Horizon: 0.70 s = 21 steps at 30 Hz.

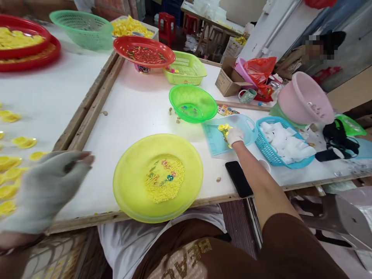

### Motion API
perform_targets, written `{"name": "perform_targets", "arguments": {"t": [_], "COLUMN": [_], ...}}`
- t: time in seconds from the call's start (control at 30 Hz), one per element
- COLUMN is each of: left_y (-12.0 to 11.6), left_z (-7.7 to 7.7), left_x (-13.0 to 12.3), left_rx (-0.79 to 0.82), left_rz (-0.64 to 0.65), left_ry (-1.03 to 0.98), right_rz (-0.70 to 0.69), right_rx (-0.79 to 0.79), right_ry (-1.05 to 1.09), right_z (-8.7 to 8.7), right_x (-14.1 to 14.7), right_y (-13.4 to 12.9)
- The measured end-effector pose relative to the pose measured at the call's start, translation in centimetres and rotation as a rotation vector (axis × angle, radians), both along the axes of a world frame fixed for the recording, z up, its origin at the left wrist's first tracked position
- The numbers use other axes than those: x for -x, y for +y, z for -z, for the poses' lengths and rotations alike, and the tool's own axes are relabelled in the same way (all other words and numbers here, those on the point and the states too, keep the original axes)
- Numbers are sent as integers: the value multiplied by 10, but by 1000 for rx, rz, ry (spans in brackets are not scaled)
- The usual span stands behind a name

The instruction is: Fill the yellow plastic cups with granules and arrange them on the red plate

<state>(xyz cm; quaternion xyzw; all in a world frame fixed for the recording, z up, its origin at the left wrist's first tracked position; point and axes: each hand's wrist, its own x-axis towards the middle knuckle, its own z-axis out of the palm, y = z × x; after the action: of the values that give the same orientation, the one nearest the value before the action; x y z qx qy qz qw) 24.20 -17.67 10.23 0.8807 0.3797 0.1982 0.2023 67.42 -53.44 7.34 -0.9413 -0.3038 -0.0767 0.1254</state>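
Observation:
My left hand (54,190), in a white glove with bare fingertips, hovers over the left part of the table. Its thumb and fingers are pinched together, and what lies between them, if anything, is hidden. Beside it lie rows of yellow discs (24,142). My right hand (235,136), gloved too, reaches into a light-blue tray (213,145) and touches small yellow pieces (224,128) there. Its fingers are partly hidden and small. Between my hands a yellow plate (128,182) holds many small yellow grains (171,192) and overhangs the table edge.
A green bowl (203,102) stands behind the plate. On the right are a black phone (238,179), a blue basket (269,149) of white material and a pink tub (299,100). Wooden strips (93,97) divide the table. Red trays (55,50) sit far left. A person (296,58) is at back right.

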Motion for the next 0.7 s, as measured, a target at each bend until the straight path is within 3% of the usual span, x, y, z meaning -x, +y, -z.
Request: {"name": "perform_targets", "arguments": {"t": [0.1,0.2,0.27,0.33,0.4,0.5,0.63,0.7], "left_y": [-42,-82,-102,-110,-108,-92,-76,-75], "left_z": [-1,-8,-10,-7,-3,3,8,10], "left_x": [-27,-54,-70,-79,-77,-57,-29,-24], "left_rx": [245,743,1054,1223,1226,1055,828,797], "left_rz": [184,326,416,482,463,325,260,259], "left_ry": [-123,-194,-219,-219,-223,-253,-269,-279], "right_rz": [-141,-371,-667,-966,-1057,-982,-884,-931], "right_rx": [1,-10,-27,-6,-49,-14,454,550], "right_ry": [-6,-6,-64,-117,-66,162,428,482], "right_z": [-14,-26,-30,-32,-30,-22,4,20], "right_x": [25,86,139,185,215,233,252,267], "right_y": [7,29,49,70,87,105,127,139]}}
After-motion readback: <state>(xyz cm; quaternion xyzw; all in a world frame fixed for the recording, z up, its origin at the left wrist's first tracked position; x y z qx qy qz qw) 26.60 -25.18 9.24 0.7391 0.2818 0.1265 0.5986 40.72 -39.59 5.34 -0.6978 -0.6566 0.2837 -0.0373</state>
